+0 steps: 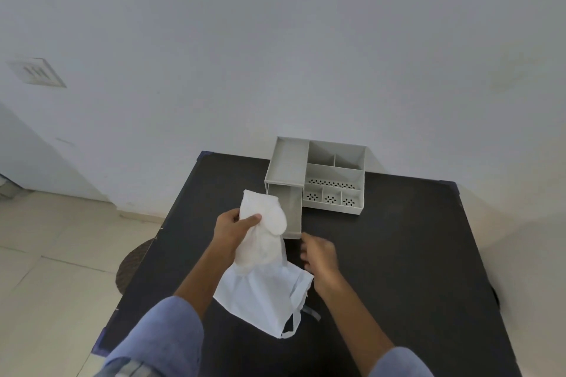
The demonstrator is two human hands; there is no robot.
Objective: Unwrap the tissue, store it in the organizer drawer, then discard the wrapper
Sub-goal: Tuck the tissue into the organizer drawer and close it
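The left hand (234,228) holds the tissue (262,231) tight, just above the open drawer (291,208). The right hand (318,255) is loosely curled and holds nothing. The wrapper (263,297) lies on the table (398,254). Lower the tissue flat into the drawer

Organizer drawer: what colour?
Light grey, matching the organizer. The drawer is pulled open, seen in the head view, behind the tissue.

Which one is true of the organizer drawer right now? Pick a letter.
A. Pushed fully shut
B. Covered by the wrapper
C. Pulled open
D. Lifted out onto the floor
C: the drawer juts forward from the organizer, its inside showing behind the tissue in the left hand.
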